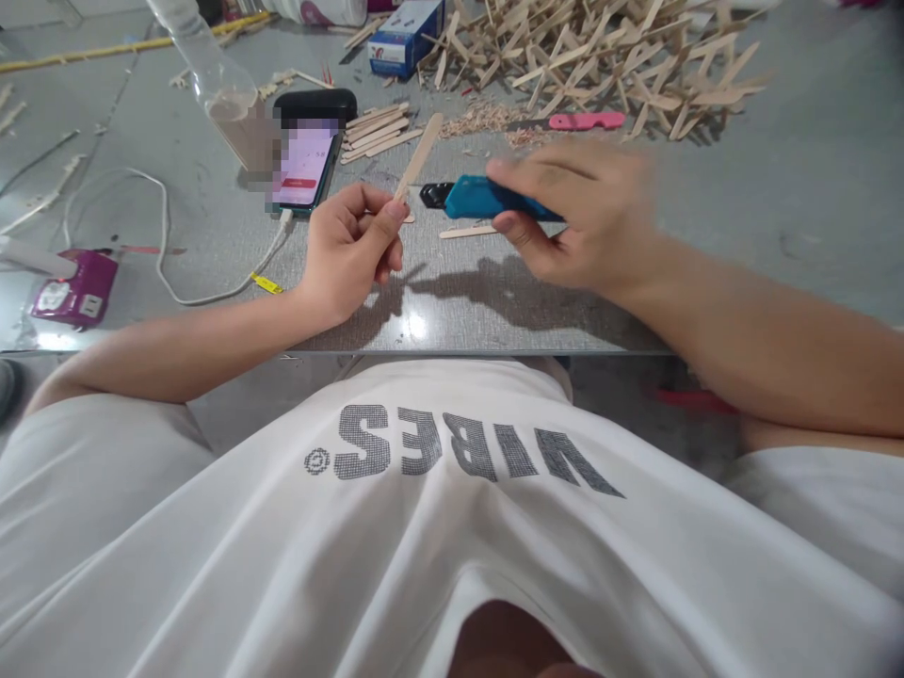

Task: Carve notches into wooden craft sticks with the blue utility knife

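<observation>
Between the thumb and fingers of my left hand point(357, 243) a wooden popsicle stick point(422, 153) is pinched, pointing up and away from me. My right hand point(583, 207) is wrapped round a blue hot glue gun or utility-knife-like tool with a black tip point(480, 197); its tip is close to the stick, and whether they touch I cannot tell. Under the tool another popsicle stick point(467, 232) lies flat on the table. Beyond my left hand several popsicle sticks point(378, 130) lie side by side.
A big heap of popsicle sticks point(593, 56) fills the back right, with wood shavings point(476, 120) and a pink-handled knife point(586, 121) before it. A phone point(305, 169), bottle point(230, 104), blue box point(406, 38), white cable point(166, 231) and purple adapter point(76, 287) are around the left.
</observation>
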The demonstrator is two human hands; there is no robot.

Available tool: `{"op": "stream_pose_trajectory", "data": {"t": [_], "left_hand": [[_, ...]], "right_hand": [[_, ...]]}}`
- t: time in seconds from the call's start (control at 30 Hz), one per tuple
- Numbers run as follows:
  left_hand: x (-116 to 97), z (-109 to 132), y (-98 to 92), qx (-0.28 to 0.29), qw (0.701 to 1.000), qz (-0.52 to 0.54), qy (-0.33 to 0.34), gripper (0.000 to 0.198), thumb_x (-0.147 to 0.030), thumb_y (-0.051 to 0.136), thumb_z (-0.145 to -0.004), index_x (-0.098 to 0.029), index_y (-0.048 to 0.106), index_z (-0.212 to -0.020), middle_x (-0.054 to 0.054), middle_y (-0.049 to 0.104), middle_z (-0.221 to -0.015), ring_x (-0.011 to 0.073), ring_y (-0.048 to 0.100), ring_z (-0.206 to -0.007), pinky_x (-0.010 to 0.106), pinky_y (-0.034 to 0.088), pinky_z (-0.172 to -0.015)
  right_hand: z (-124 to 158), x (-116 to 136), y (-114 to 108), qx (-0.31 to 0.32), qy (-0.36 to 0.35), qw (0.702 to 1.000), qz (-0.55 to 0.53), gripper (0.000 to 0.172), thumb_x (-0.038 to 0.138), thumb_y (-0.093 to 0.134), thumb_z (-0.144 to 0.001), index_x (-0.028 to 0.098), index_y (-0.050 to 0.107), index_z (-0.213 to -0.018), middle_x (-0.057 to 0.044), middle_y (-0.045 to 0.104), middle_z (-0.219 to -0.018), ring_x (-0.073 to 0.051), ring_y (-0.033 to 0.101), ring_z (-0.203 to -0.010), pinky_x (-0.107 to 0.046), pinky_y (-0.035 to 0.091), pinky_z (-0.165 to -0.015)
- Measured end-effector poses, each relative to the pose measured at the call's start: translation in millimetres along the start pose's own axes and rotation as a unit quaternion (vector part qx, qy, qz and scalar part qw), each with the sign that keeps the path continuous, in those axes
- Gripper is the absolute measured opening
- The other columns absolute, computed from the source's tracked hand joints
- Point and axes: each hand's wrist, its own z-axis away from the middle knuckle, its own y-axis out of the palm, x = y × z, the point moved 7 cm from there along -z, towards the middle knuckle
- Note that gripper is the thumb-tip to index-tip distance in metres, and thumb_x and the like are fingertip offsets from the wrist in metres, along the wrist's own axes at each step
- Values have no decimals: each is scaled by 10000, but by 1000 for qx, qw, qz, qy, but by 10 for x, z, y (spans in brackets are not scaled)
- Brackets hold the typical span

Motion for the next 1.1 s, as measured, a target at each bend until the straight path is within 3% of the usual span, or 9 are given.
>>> {"op": "stream_pose_trajectory", "data": {"t": [0.1,0.2,0.33,0.5,0.67,0.77,0.9,0.97,1.1], "left_hand": [[23,-17,-11,4,1000,4,7,294,-135,661,-1095,-231,635,-818,-81,586,-510,61,442,-368,189,355,-393],[75,-41,-1,21,1000,21,-1,273,-113,652,-1077,-236,668,-833,-63,582,-550,79,469,-425,210,371,-420],[130,-41,73,73,997,28,3,273,-61,710,-1000,-236,706,-790,-56,518,-554,93,459,-481,239,354,-460],[80,56,177,162,986,26,41,166,-117,750,-971,-218,742,-840,-47,554,-559,95,481,-497,233,374,-495],[75,27,135,159,985,40,44,143,-156,736,-1007,-200,717,-872,-56,571,-540,70,432,-439,206,335,-456],[141,-22,134,150,986,63,42,264,-385,783,-1058,-202,709,-883,-30,633,-578,72,462,-421,211,331,-429],[153,34,238,169,978,109,50,542,-751,829,-939,-219,772,-1023,39,818,-883,85,617,-525,228,485,-489],[113,95,303,184,975,105,63,539,-723,914,-867,-222,794,-1027,43,831,-962,104,686,-600,238,542,-533],[94,110,310,165,980,87,64,394,-544,922,-936,-200,764,-826,13,763,-769,116,709,-595,231,554,-539]], "right_hand": [[-4,26,42,35,23,999,3,693,786,367,-1113,309,743,-1448,-137,798,-1294,-295,742,-1176,-461,569,-998],[-30,48,-48,-11,36,999,-18,794,867,307,-1086,285,739,-1409,-149,794,-1234,-295,747,-1116,-456,570,-935],[-47,63,-120,-61,88,990,-86,754,901,388,-1070,253,723,-1260,-83,731,-915,-223,675,-770,-409,541,-734],[-70,55,50,11,152,965,-214,553,744,713,-989,246,670,-753,-12,499,-603,-155,440,-579,-358,415,-568],[-103,187,130,98,107,949,-281,524,550,773,-947,227,491,-647,31,312,-569,-106,251,-562,-315,246,-507],[-98,317,175,130,95,938,-308,447,436,733,-956,215,473,-668,34,335,-602,-98,275,-579,-295,265,-520],[-109,370,196,34,133,933,-333,362,473,703,-971,212,587,-749,21,434,-650,-116,360,-619,-304,364,-585],[-105,380,251,14,156,928,-337,389,545,713,-965,217,624,-774,10,474,-677,-133,401,-646,-317,413,-625],[-95,421,326,37,173,930,-321,354,542,705,-948,234,646,-781,-3,580,-733,-164,500,-698,-336,456,-672]]}}
